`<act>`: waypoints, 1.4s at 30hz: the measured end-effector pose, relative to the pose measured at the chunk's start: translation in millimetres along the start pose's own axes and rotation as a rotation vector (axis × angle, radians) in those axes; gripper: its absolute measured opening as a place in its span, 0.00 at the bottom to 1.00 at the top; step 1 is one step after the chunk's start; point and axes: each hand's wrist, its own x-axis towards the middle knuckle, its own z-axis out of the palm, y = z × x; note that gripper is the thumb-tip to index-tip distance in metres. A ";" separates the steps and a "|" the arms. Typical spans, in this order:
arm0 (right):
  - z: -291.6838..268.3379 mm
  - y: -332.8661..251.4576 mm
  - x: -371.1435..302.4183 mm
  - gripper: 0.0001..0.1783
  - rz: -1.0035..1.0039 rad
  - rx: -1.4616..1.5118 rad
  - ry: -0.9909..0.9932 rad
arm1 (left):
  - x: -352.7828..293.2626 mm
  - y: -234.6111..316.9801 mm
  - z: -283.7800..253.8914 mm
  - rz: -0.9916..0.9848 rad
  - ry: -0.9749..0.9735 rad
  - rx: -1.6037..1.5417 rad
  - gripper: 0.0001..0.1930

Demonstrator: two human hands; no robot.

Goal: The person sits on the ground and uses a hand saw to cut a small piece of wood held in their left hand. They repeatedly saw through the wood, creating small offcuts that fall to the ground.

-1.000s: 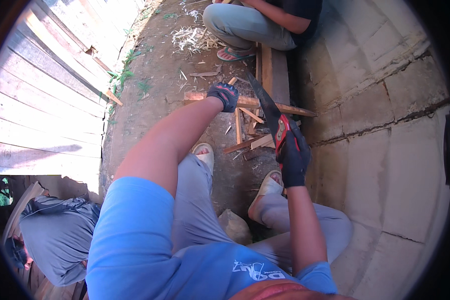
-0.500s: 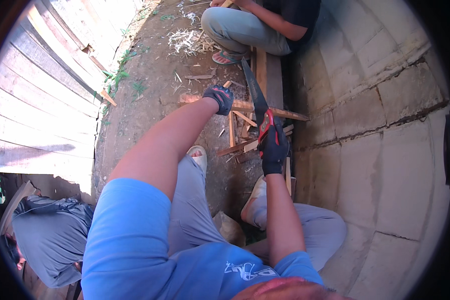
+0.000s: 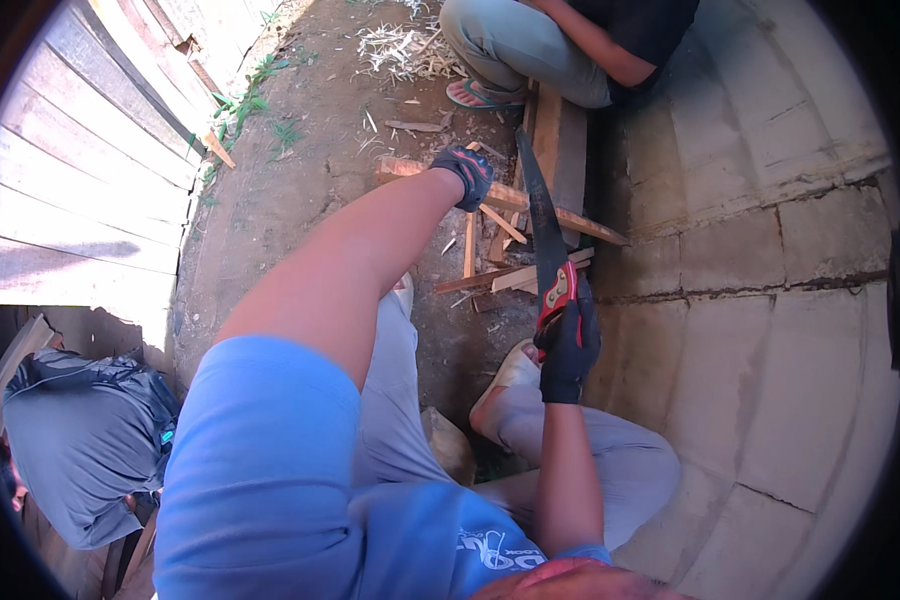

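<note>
A hand saw point(image 3: 542, 215) with a dark blade and a red-and-black handle is held by my right hand point(image 3: 570, 345), closed round the handle in a dark glove. Its blade points away from me and passes over a reddish wooden board point(image 3: 570, 220) lying crosswise near the ground. I cannot tell whether the teeth touch the wood. My left hand point(image 3: 464, 177), also gloved, is closed on the board left of the blade. A small wood end point(image 3: 473, 147) sticks out past its far side. The fingers' undersides are hidden.
Wood offcuts point(image 3: 500, 278) lie under the board, near my sandalled feet. A person in grey trousers point(image 3: 530, 45) sits ahead on long planks point(image 3: 567, 165). Wood shavings point(image 3: 407, 52) litter the dirt. A block wall point(image 3: 730, 330) stands right, a plank wall point(image 3: 90, 170) left; another person point(image 3: 85, 440) is at lower left.
My right hand has drawn the saw back toward me, so more blade lies on the near side of the board. The left hand stays on the wood; the whole view has shifted slightly.
</note>
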 end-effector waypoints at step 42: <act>-100.9 -96.3 25.2 0.21 -0.239 -0.138 -0.183 | -1.2 14.7 29.9 0.041 0.381 0.227 0.13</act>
